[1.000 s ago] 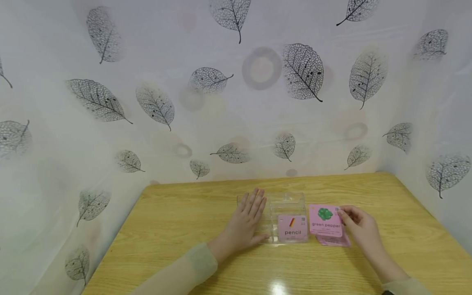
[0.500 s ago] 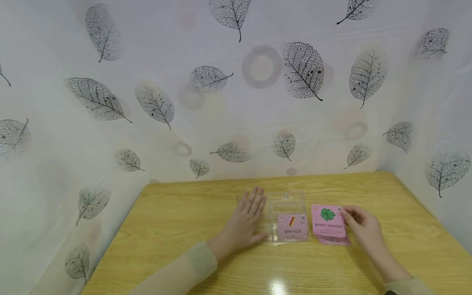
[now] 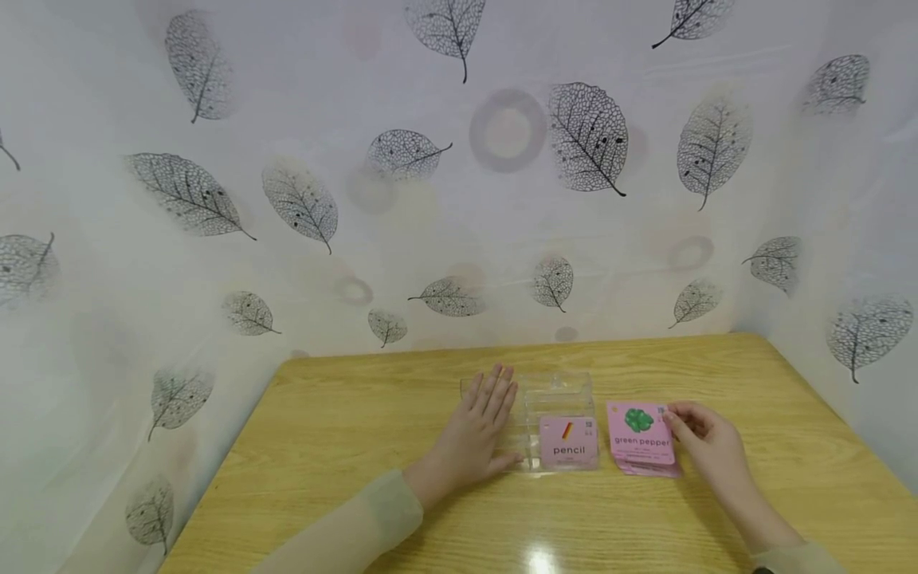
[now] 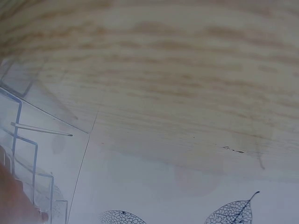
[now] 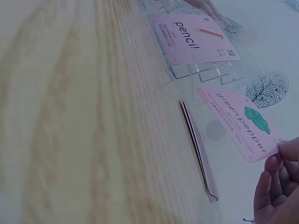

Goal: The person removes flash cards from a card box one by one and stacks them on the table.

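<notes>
With thumb and fingers, my right hand (image 3: 706,442) pinches the right edge of a pink flash card (image 3: 638,442) printed "green pepper". In the right wrist view this card is raised above a small stack of pink cards (image 5: 201,154) lying on the table. My left hand (image 3: 476,434) lies with straight fingers on the left part of a clear plastic rack (image 3: 555,405) with stepped compartments. A pink "pencil" card (image 3: 569,454) leans in the front right compartment of that rack. Only a blurred bit of the left hand shows in the left wrist view.
A yellow wood-grain table (image 3: 344,430) lies under everything. Behind it and at both sides hangs a pale sheet (image 3: 344,119) with leaf prints. The loose cards are just right of the rack.
The right hand has drawn the green pepper card slightly right and down, over the stack. The left hand and the pencil card have stayed in place.
</notes>
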Demonstrator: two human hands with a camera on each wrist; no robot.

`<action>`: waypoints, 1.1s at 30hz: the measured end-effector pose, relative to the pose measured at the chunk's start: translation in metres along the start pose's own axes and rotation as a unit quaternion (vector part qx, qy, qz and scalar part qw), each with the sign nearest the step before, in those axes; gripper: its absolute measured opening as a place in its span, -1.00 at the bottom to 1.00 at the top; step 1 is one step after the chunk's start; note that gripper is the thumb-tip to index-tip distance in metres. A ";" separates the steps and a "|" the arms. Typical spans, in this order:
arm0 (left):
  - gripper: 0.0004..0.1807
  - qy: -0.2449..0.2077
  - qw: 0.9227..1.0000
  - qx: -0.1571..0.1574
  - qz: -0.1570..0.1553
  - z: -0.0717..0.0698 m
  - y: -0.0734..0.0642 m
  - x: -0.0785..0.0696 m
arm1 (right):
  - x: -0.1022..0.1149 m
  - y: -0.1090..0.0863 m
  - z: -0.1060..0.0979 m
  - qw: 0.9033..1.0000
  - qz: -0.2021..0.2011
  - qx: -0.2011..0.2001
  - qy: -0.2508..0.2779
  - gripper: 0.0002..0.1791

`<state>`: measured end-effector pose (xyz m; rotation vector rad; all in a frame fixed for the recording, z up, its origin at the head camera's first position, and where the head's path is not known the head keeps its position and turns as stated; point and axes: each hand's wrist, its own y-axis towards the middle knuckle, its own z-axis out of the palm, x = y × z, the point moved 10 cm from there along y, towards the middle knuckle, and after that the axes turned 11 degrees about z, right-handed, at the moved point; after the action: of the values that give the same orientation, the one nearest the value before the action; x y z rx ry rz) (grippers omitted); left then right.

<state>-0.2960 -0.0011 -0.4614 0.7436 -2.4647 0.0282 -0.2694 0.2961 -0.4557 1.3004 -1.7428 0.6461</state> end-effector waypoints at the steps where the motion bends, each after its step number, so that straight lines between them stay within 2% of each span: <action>1: 0.14 0.001 1.000 0.000 0.000 0.000 0.000 0.000 | 0.000 0.000 0.000 1.000 -0.001 -0.001 -0.002 -0.71; 20: 0.15 0.002 1.000 0.002 0.002 0.001 -0.001 0.000 | -0.008 -0.002 -0.004 0.999 0.000 -0.015 -0.038 -0.72; 33: 0.14 0.014 1.000 0.011 0.003 0.000 0.000 0.000 | -0.013 0.000 -0.003 0.998 0.012 -0.009 -0.060 -0.74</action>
<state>-0.2958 -0.0014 -0.4613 0.7397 -2.4431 0.0682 -0.2668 0.3049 -0.4653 1.3309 -1.8590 0.5750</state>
